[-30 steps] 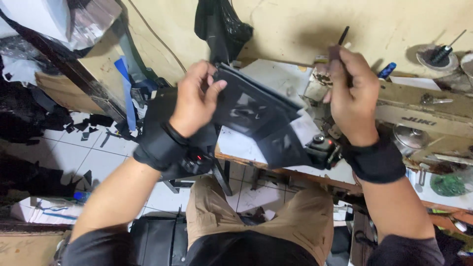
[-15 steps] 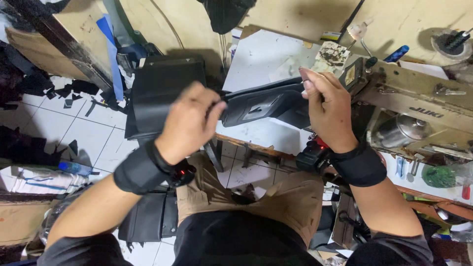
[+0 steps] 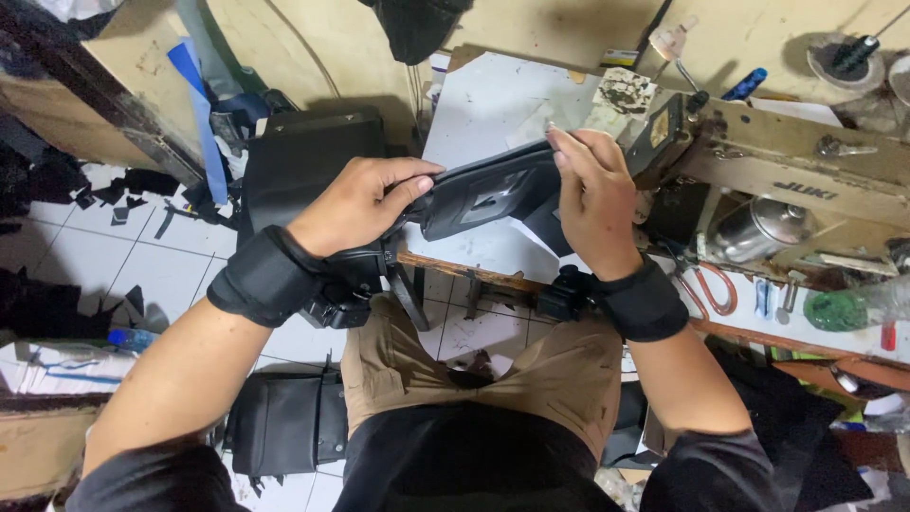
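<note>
Left hand (image 3: 365,204) grip pinches the left end of a black leather panel (image 3: 488,194); right hand (image 3: 592,204) grip clamps its right part. Panel's long axis runs left-right between both hands, above the desk (image 3: 493,104), beside the sewing machine (image 3: 796,185).

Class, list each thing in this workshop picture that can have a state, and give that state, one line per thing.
Left hand: gripping the black bag panel's left end.
Right hand: gripping its right end.
Black bag panel: held flat above the table.
Sewing machine: standing, nothing under its needle.
Orange-handled scissors: lying closed on the table edge.
</note>
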